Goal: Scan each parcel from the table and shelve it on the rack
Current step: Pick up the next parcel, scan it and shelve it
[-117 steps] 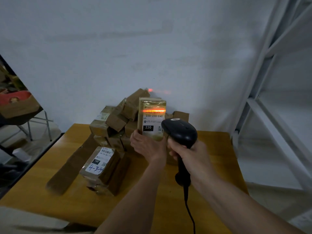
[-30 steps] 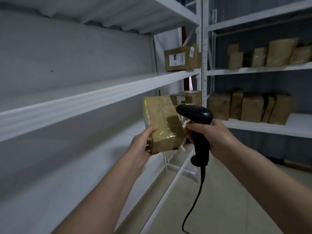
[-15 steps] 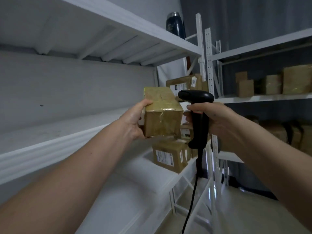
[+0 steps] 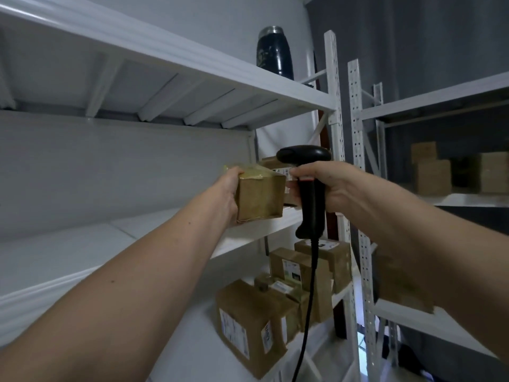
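A taped brown parcel is gripped at its left side by the left hand, the thumb laid over the top edge and the fingers hidden behind the box. It is held at the front edge of the middle shelf of the white rack; whether its base already touches the board cannot be told. The grip from the side seems chosen so that the box can be slid inward and released without the hand being trapped beneath it. Just to its right, the corded barcode scanner is held upright in the right hand, whose fingers are curled round the handle; it is kept close to the parcel's right face, probably so that it stays out of the shelf's way while remaining ready.

The shelf boards are smooth white metal, which should let cardboard slide easily. A dark flask is stood on the upper shelf. On the lower shelf, several labelled cartons are stacked near the upright. Further right, a second rack with more boxes is set against a dark grey wall.
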A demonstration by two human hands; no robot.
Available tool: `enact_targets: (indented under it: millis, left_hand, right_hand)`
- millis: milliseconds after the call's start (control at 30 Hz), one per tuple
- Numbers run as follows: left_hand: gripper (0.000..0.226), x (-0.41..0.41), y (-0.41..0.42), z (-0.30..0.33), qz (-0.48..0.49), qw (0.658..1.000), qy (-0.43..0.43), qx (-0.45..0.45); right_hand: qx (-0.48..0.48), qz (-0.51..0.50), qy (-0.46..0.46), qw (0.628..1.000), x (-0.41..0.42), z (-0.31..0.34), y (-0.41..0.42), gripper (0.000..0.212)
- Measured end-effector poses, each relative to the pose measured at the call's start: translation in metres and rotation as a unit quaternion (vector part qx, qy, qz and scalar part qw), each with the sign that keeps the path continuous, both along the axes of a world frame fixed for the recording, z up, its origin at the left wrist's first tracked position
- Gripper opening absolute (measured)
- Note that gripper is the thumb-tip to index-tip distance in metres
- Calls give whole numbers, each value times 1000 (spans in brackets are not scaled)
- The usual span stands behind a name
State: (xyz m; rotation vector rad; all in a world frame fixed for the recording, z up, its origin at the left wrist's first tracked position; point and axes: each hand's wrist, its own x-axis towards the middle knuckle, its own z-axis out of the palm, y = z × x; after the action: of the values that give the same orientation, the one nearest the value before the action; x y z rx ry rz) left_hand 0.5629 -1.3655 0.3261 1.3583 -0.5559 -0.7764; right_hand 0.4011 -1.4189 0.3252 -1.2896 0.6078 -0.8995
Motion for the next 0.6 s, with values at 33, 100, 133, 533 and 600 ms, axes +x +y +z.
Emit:
enact_targets:
  millis: [33,100,133,533,600]
  left_hand:
    - [32,1,-16,1,0,1000,1,-5]
    - [26,2,-44,1,6,1000,-11,-20]
    - [26,3,-56,0,12,999,-20,-24]
    - [54,6,-124,-34,118,933,-336,54]
    - [56,10,-129,-34,136,925,-350,64]
  right_hand:
    - [-4,5,1,1000,0,1,-11,9]
    - [-9,12,3,1000,2,2,-31,8]
    - [-11,14,5,1000,2,2,-41,10]
    - [-17,47,13,999,6,-30,-103,7]
    - [-16,51,8,999,7,-32,-106,8]
